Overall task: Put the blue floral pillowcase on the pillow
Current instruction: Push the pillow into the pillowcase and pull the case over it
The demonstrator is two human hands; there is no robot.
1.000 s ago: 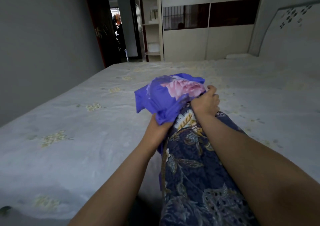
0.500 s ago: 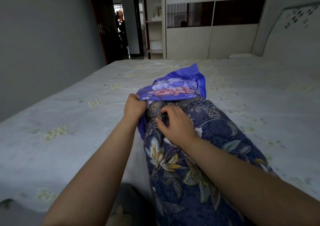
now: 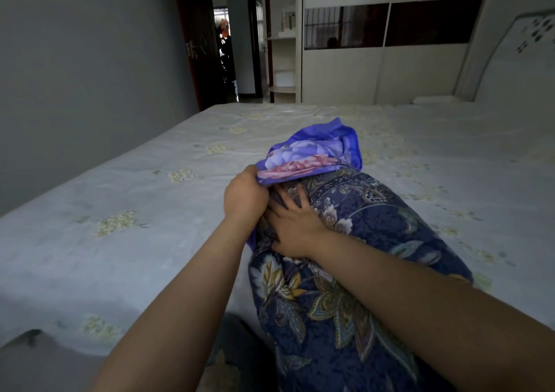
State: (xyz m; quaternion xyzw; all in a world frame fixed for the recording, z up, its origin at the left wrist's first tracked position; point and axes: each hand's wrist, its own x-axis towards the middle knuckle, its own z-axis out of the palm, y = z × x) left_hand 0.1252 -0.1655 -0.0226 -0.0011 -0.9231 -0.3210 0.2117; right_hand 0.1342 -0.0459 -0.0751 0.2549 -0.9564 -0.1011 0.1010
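Note:
A plump pillow [image 3: 354,274] in dark navy leaf-patterned fabric lies lengthwise on the bed, running away from me. The bright blue floral pillowcase [image 3: 315,154], with pink and lilac flowers, sits bunched over the pillow's far end. My left hand [image 3: 244,194] is closed on the pillowcase's near edge at the pillow's left side. My right hand [image 3: 292,226] lies flat on the pillow just below that edge, fingers spread and fingertips at the pillowcase's opening. The pillow's near end is hidden under my right forearm.
The bed [image 3: 120,211] has a pale sheet with small flower prints. A grey wall stands at the left and a white headboard [image 3: 516,61] at the far right. A wardrobe [image 3: 375,70] and an open doorway [image 3: 225,61] are beyond the bed.
The pillow's far end has dropped down onto the bed. My right hand let go of the bunched pillowcase and came to rest flat on the pillow. My left hand moved up to the pillowcase's edge.

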